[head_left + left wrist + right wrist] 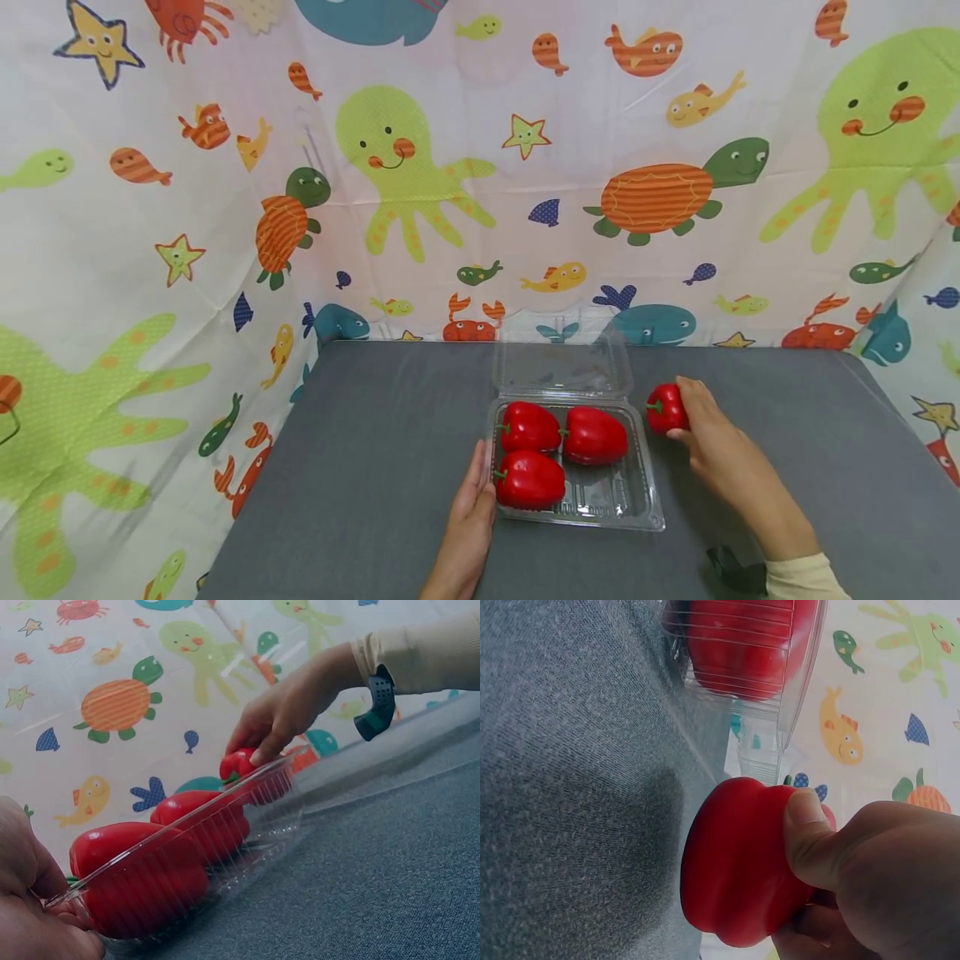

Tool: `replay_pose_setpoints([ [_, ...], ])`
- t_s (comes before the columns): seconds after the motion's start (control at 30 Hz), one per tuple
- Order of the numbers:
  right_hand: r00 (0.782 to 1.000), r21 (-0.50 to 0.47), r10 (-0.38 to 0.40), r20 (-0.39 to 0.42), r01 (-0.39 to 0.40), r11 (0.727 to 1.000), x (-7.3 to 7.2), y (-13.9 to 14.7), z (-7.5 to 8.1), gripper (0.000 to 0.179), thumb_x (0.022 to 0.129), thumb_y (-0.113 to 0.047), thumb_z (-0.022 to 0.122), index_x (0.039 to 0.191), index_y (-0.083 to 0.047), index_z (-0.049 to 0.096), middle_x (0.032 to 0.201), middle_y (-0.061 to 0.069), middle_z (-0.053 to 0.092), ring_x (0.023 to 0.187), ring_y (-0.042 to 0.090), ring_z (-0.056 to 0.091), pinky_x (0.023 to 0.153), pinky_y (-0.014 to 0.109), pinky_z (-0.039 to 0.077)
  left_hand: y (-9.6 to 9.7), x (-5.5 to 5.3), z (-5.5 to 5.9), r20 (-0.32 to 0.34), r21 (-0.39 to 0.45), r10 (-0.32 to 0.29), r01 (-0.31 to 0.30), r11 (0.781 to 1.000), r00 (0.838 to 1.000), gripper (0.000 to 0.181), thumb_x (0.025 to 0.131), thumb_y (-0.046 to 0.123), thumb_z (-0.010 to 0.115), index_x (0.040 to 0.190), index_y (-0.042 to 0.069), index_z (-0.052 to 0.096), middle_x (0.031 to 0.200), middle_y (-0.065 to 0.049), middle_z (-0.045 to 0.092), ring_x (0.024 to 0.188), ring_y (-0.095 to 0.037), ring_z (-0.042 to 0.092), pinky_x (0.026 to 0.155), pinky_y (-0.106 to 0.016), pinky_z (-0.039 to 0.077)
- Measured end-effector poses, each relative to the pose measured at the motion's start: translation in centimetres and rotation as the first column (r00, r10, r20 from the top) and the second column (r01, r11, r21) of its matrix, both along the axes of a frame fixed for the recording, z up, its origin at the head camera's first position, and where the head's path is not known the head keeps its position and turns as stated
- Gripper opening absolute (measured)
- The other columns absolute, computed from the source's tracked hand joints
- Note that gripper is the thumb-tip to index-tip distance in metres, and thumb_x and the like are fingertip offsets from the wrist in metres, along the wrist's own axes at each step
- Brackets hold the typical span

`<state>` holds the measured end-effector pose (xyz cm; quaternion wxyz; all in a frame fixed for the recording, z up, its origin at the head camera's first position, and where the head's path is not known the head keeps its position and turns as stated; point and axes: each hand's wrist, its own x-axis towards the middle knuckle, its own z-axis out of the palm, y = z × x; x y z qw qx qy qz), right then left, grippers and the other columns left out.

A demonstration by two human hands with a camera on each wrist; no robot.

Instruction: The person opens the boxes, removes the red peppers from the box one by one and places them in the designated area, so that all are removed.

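Note:
My right hand point(720, 446) grips a red bell pepper point(666, 409) just right of a clear plastic clamshell box point(651, 508). In the right wrist view, the thumb presses on the side of this pepper point(739, 862), and a shadow falls on the cloth beside it. Three more red bell peppers lie inside the box: one at back left point(529, 427), one at back right point(596, 436) and one at front left point(531, 481). With thumb and fingers, my left hand point(468, 517) pinches the box's left rim, as the left wrist view shows.
The box's clear lid point(562, 367) stands open toward the back. Grey cloth point(390, 450) covers the table. A curtain printed with sea animals point(487, 233) hangs behind and along the sides. A dark strap point(735, 571) is on my right wrist by the cream sleeve point(806, 579).

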<state>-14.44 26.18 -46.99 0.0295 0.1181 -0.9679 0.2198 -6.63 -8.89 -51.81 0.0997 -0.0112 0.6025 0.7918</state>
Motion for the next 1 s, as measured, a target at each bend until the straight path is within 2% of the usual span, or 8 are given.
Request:
replay_pose_setpoints([
  [0.27, 1.000, 0.012, 0.020, 0.014, -0.021, 1.000, -0.45, 0.01, 0.01, 0.086, 0.095, -0.008, 0.077, 0.160, 0.011, 0.025, 0.160, 0.040, 0.032, 0.148, 0.059, 0.029, 0.102, 0.075, 0.041, -0.09, -0.11, 0.02, 0.020, -0.001, 0.004, -0.004, 1.000, 1.000, 0.064, 0.114, 0.009, 0.034, 0.172, 0.016, 0.009, 0.177, 0.004, 0.014, 0.164, -0.022, 0.004, 0.129, -0.050, 0.014],
  [0.57, 0.996, 0.017, 0.016, 0.083, -0.017, 1.000, -0.49, 0.03, -0.21, 0.088, 0.094, -0.008, 0.078, 0.161, 0.013, 0.024, 0.161, 0.041, 0.028, 0.149, 0.060, 0.026, 0.104, 0.075, 0.038, -0.12, -0.06, 0.23, 0.023, -0.002, -0.005, 0.005, 1.000, 1.000, 0.064, 0.114, 0.007, 0.033, 0.172, 0.015, 0.007, 0.178, 0.002, 0.012, 0.164, -0.024, 0.002, 0.128, -0.052, 0.013],
  [0.83, 0.996, 0.016, 0.017, 0.084, -0.019, 1.000, -0.61, 0.01, -0.01, 0.087, 0.096, -0.009, 0.075, 0.162, 0.012, 0.021, 0.164, 0.040, 0.023, 0.152, 0.058, 0.021, 0.109, 0.075, 0.033, -0.06, -0.14, 0.21, 0.012, -0.005, -0.001, 0.002, 1.000, 1.000, 0.064, 0.114, 0.007, 0.034, 0.172, 0.016, 0.008, 0.177, 0.003, 0.013, 0.164, -0.023, 0.004, 0.128, -0.052, 0.015],
  [1.0, 0.996, 0.021, 0.005, 0.094, -0.007, 1.000, -0.51, 0.04, -0.22, 0.087, 0.097, -0.009, 0.074, 0.163, 0.009, 0.021, 0.165, 0.039, 0.022, 0.152, 0.058, 0.022, 0.107, 0.074, 0.035, -0.08, -0.12, 0.12, 0.022, -0.003, -0.004, 0.004, 1.000, 1.000, 0.065, 0.113, 0.007, 0.034, 0.172, 0.015, 0.008, 0.178, 0.002, 0.012, 0.164, -0.025, 0.004, 0.128, -0.053, 0.014],
])
